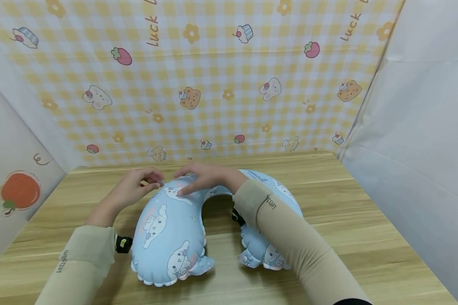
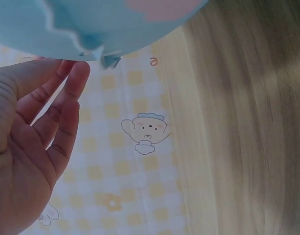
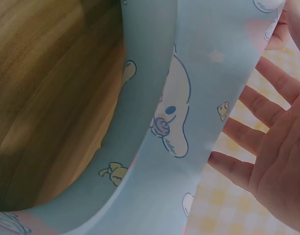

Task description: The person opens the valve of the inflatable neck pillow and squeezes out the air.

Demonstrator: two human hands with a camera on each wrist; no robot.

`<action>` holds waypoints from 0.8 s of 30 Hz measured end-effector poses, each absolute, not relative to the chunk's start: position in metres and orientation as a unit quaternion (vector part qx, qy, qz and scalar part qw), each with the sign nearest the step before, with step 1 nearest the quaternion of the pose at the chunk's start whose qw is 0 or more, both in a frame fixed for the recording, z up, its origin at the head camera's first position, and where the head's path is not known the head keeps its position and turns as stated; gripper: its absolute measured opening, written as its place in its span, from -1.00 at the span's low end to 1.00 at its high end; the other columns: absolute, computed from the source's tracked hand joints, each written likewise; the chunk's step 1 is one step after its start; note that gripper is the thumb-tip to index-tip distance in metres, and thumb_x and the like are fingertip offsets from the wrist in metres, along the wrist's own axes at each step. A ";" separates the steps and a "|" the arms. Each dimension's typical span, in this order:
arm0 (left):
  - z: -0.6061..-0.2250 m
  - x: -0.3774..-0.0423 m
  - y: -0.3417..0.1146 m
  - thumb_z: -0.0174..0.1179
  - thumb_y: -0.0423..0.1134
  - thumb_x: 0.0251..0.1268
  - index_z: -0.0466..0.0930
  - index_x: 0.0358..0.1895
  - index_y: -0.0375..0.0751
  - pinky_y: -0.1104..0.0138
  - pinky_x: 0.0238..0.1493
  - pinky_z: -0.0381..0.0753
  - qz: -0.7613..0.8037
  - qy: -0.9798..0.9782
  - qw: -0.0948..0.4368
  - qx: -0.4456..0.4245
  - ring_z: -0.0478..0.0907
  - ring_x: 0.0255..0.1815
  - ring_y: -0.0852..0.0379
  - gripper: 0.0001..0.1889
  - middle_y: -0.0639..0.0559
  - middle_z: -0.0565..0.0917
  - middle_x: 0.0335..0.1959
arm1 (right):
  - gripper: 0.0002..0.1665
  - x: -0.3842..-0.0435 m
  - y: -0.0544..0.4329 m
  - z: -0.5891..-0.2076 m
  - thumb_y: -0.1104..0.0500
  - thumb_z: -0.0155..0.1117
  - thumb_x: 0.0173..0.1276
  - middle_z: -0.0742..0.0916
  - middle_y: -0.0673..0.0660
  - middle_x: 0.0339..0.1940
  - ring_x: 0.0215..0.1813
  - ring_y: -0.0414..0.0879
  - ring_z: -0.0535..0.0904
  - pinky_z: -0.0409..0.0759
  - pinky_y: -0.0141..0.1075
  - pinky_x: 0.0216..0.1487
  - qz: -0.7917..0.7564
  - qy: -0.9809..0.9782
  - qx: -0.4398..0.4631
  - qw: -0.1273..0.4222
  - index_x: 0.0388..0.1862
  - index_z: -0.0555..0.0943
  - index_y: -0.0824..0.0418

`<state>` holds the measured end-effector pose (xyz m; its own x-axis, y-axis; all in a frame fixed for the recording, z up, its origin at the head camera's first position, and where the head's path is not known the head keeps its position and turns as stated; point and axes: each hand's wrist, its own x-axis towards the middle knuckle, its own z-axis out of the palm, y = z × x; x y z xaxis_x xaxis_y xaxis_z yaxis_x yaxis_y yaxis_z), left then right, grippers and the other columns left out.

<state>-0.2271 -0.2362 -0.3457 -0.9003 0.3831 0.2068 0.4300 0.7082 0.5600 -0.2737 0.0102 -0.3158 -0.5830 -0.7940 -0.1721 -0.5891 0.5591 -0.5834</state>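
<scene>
A light blue inflatable neck pillow (image 1: 168, 237) with white cartoon dogs lies on the table, plump, its two ends towards me. At its far left edge my left hand (image 1: 135, 185) pinches a small part of the pillow between thumb and fingers; that part is mostly hidden. In the left wrist view, the left hand (image 2: 32, 127) has its fingertips at the rim of the pillow (image 2: 120, 29). My right hand (image 1: 206, 178) rests on the pillow's upper left, fingers spread and fairly straight. In the right wrist view, the right hand's fingertips (image 3: 218, 159) touch the pillow's outer edge.
The wooden table (image 1: 347, 237) bears the pillow. A yellow checked cloth (image 1: 229, 118) with cartoon prints hangs behind it. White cloth walls (image 1: 423, 127) stand on both sides.
</scene>
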 end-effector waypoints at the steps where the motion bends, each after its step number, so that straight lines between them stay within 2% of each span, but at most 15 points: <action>1: -0.346 -0.227 -0.237 0.22 -0.44 0.35 0.63 -0.05 -0.30 0.24 -0.09 0.64 -0.312 -0.923 0.039 -0.220 0.67 -0.15 -0.01 -0.84 -0.10 0.75 -0.22 | -0.22 -0.273 0.009 -0.316 -0.14 0.37 0.32 0.44 0.02 0.51 0.56 -0.08 0.25 0.22 -0.17 0.57 -0.237 0.858 -0.401 0.215 0.46 0.40 0.01; 7: -0.348 -0.227 -0.238 0.23 -0.44 0.34 0.63 -0.09 -0.29 0.21 -0.07 0.63 -0.318 -0.920 0.041 -0.224 0.66 -0.16 0.02 -0.86 -0.09 0.75 -0.22 | -0.11 -0.270 0.005 -0.319 -0.19 0.47 0.20 0.42 -0.01 0.52 0.56 -0.07 0.24 0.23 -0.14 0.56 -0.237 0.864 -0.381 0.227 0.47 0.39 -0.03; 12: -0.348 -0.226 -0.238 0.24 -0.44 0.34 0.63 -0.10 -0.26 0.17 -0.05 0.63 -0.325 -0.918 0.036 -0.224 0.66 -0.15 0.03 -0.88 -0.08 0.74 -0.22 | -0.05 -0.268 0.002 -0.322 -0.19 0.49 0.18 0.38 0.00 0.54 0.56 -0.06 0.23 0.23 -0.12 0.56 -0.236 0.863 -0.381 0.231 0.50 0.34 -0.04; 24: -0.351 -0.227 -0.240 0.23 -0.44 0.34 0.62 -0.16 -0.22 0.40 -0.18 0.60 -0.337 -0.918 0.028 -0.206 0.62 -0.22 0.19 -0.91 -0.06 0.73 -0.26 | 0.00 -0.265 0.001 -0.325 -0.22 0.46 0.19 0.35 -0.03 0.56 0.57 -0.08 0.21 0.22 -0.12 0.57 -0.226 0.862 -0.390 0.232 0.55 0.27 -0.06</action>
<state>-0.2268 -0.2397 -0.3512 -0.9134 0.3598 0.1902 0.3974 0.6877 0.6076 -0.2648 0.0013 -0.3254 -0.5881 -0.7771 -0.2241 -0.5677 0.5940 -0.5700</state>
